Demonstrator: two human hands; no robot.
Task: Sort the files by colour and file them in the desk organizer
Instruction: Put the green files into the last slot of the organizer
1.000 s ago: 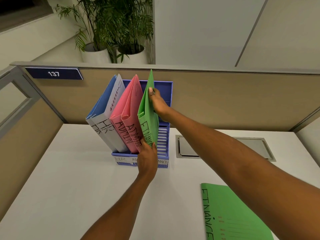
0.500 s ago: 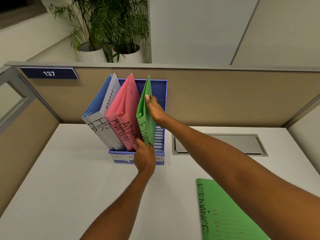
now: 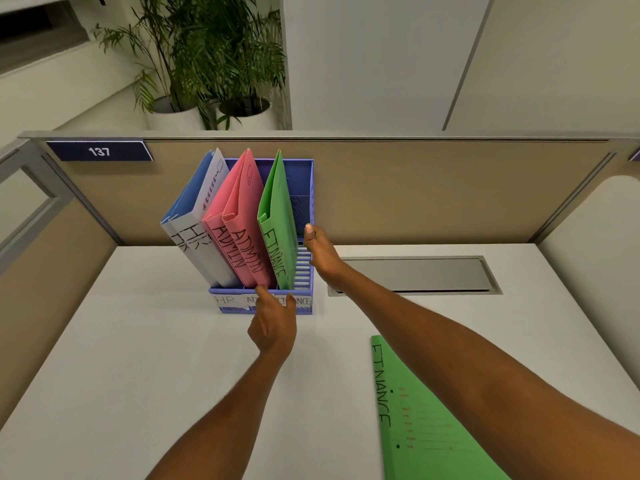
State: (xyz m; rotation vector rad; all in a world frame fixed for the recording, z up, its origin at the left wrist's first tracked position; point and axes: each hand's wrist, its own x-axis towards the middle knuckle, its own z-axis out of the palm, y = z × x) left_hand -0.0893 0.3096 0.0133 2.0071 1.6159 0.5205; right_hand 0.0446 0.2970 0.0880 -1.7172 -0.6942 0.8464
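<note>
Two hands over the bench, both empty. Left hand (image 3: 273, 327): fingers loosely spread, tips at the front lip of the desk organizer (image 3: 304, 271), just below the standing green file (image 3: 278, 220); whether they touch the file cannot be told. Right hand (image 3: 320, 251): fingers apart, beside the organizer's right wall, clear of the green file, gripping nothing.

Organizer: blue slatted plastic, white label strip on the front reading HR, a partly hidden middle word, FINANCE. Contents lean left. Left slot: blue-and-white files (image 3: 197, 230) marked HR. Middle: two pink files (image 3: 239, 223) marked ADMIN. Right slot: the green file, marked FINANCE, spine towards the camera.

Second green file (image 3: 426, 420), also marked FINANCE, lies flat on the bench at lower right, well apart from the organizer, partly under the right forearm.

Bench (image 3: 121, 341): white, plain, with a grey recessed cable hatch (image 3: 415, 275) right of the organizer. Tan partition (image 3: 433, 192) behind, navy plate (image 3: 99, 151) reading 137. Potted plants (image 3: 214, 64) beyond the partition.
</note>
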